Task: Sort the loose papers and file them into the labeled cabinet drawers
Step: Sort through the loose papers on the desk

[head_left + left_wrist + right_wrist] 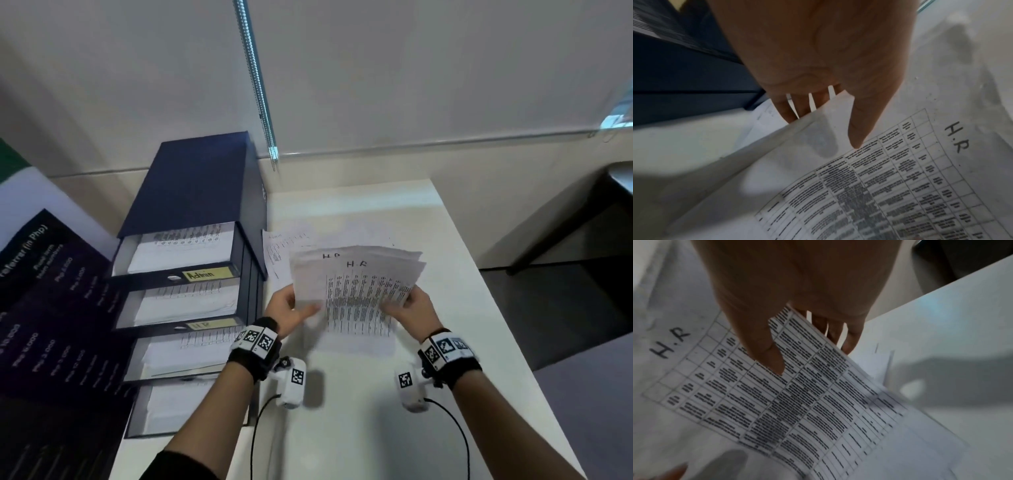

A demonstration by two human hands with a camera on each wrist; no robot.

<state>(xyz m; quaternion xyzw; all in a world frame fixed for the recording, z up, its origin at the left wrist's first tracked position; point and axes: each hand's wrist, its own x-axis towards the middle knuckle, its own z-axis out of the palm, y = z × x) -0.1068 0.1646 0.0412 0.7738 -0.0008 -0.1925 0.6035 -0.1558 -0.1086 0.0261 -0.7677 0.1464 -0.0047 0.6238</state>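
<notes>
Both hands hold up a fanned stack of printed sheets (356, 284) hand-marked "H.R" above the white table (359, 394). My left hand (301, 305) pinches its left edge, thumb (856, 133) on top and fingers (785, 112) beneath. My right hand (400, 301) pinches the right edge the same way, thumb (768, 356) over the print, fingers (851, 340) under. The navy drawer cabinet (198, 192) stands to the left with several drawers pulled out and holding paper. One drawer label reads "Admin" (207, 274), the one below "H.R" (205, 323). Another sheet (277, 250) lies flat by the cabinet.
A dark purple printed board (44, 291) leans left of the cabinet. The table's right edge (486, 308) drops to dark floor. A metal conduit (255, 78) runs down the wall behind. Black cables (455, 421) trail from the wrist cameras over the near table.
</notes>
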